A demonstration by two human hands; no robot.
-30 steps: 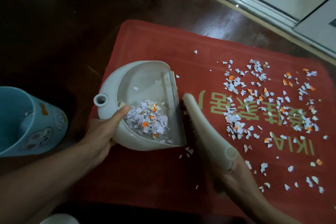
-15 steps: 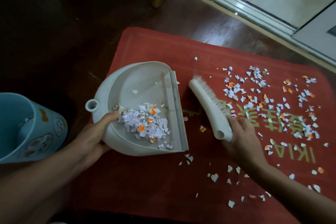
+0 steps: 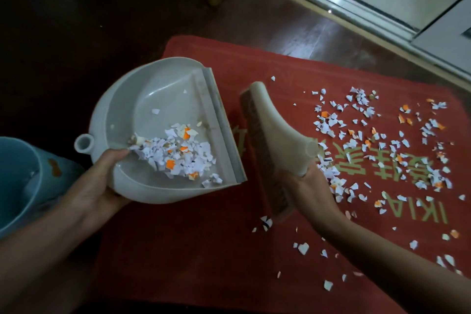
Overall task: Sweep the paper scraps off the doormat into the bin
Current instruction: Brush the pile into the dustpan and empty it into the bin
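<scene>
Gripping the near rim of the dustpan, my left hand sets its thumb inside, touching a heap of torn paper. My right hand is curled round the brush handle; bristles face the pan's lip, just apart from it. Both sit over the red doormat. Loose paper scraps scatter across the mat's right half. Blue bin stands left, off the mat.
</scene>
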